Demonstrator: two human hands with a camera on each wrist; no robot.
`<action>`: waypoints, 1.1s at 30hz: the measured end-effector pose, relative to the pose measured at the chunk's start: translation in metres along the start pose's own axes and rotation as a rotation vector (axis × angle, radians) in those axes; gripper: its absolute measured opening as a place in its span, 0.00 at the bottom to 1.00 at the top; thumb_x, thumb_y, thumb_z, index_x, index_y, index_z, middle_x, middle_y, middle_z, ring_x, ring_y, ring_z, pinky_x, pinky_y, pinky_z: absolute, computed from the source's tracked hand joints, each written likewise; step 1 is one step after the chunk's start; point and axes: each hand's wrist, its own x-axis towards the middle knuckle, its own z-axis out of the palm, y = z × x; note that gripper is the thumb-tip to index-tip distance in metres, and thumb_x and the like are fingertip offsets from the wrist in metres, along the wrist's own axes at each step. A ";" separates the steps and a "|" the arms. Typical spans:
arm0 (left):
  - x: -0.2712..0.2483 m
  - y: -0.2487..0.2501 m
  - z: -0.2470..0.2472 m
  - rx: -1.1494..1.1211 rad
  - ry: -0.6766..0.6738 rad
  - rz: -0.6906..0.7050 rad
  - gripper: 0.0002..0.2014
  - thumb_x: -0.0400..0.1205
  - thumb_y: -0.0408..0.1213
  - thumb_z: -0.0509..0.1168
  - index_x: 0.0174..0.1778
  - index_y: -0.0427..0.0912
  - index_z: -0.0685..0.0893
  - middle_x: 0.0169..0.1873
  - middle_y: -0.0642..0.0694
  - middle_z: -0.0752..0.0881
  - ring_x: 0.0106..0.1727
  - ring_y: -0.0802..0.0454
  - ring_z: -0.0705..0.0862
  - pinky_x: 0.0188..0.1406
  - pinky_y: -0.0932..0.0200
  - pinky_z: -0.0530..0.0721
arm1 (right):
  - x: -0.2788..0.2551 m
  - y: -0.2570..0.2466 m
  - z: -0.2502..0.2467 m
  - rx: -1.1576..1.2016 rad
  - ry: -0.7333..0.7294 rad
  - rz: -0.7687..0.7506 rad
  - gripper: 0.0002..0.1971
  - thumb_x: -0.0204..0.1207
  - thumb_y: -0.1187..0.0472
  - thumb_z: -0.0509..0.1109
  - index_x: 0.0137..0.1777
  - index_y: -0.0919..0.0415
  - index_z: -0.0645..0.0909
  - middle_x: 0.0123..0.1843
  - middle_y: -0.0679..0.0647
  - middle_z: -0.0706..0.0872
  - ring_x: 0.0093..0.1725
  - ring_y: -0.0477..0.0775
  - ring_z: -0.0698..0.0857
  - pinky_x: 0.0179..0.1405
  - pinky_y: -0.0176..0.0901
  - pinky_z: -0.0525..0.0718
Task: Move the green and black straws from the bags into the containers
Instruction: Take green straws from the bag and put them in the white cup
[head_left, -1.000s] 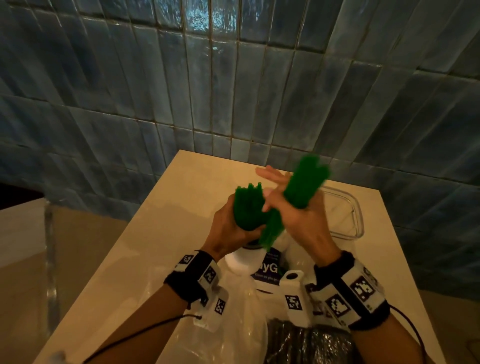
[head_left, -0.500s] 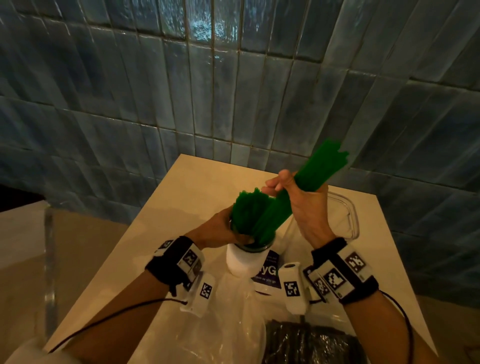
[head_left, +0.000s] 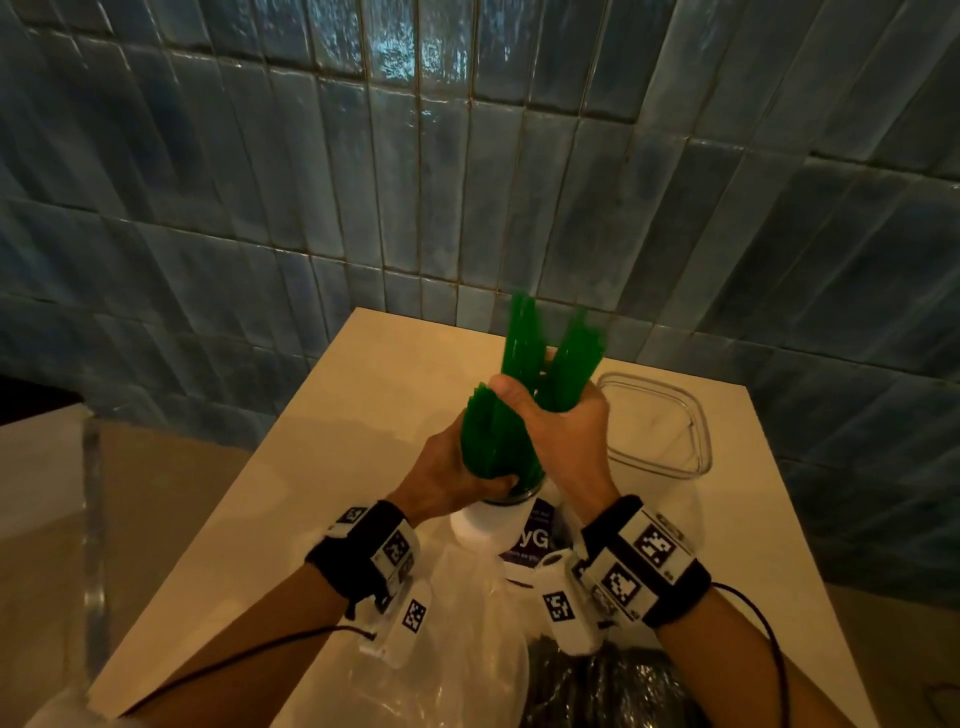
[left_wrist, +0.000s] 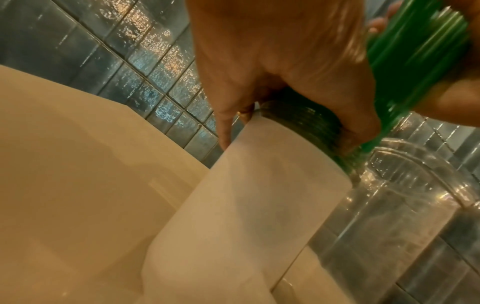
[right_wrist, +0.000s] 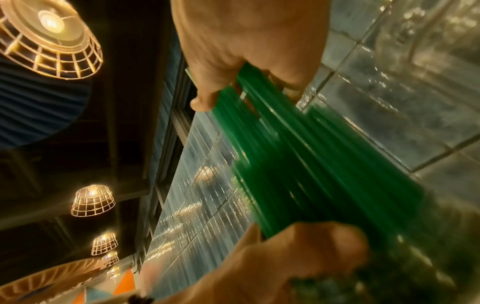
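A white jar (head_left: 488, 525) (left_wrist: 246, 216) stands mid-table with green straws (head_left: 491, 441) sticking out of its mouth. My left hand (head_left: 447, 478) (left_wrist: 272, 61) curls round these straws just above the jar's rim. My right hand (head_left: 561, 436) (right_wrist: 246, 51) grips a second bunch of green straws (head_left: 550, 358) (right_wrist: 298, 160), held almost upright right beside the jar's bunch. Black straws lie in a clear bag (head_left: 613, 686) at the near edge.
A clear rectangular container (head_left: 660, 421) (left_wrist: 405, 205) sits to the right of the jar. An emptied clear plastic bag (head_left: 467, 639) lies in front of the jar. Blue tiled wall (head_left: 467, 156) rises behind the cream table (head_left: 322, 467). A clear panel (head_left: 93, 545) stands at the left.
My right hand has swung its bunch of green straws from a rightward lean to nearly upright and brought it against the straws in the jar. My left hand stayed on the jar's straws.
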 end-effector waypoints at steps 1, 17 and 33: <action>0.000 0.001 -0.001 -0.003 -0.006 0.001 0.39 0.67 0.37 0.79 0.73 0.44 0.68 0.62 0.48 0.81 0.60 0.55 0.79 0.53 0.73 0.77 | 0.001 -0.004 -0.003 -0.042 0.029 -0.062 0.24 0.60 0.53 0.80 0.56 0.41 0.77 0.47 0.34 0.85 0.47 0.29 0.85 0.42 0.25 0.83; -0.005 -0.014 0.011 -0.106 -0.012 0.102 0.49 0.55 0.53 0.81 0.72 0.52 0.66 0.65 0.56 0.78 0.66 0.59 0.77 0.62 0.60 0.80 | -0.020 0.032 -0.009 -0.309 -0.004 -0.312 0.29 0.73 0.62 0.74 0.69 0.47 0.65 0.62 0.32 0.72 0.63 0.23 0.74 0.58 0.20 0.76; -0.005 -0.023 0.011 -0.091 0.044 0.115 0.54 0.57 0.41 0.84 0.76 0.43 0.59 0.64 0.53 0.77 0.62 0.55 0.79 0.56 0.67 0.82 | -0.018 0.043 -0.019 -1.023 -0.272 -0.487 0.34 0.75 0.31 0.53 0.78 0.47 0.62 0.83 0.57 0.56 0.82 0.57 0.52 0.78 0.61 0.44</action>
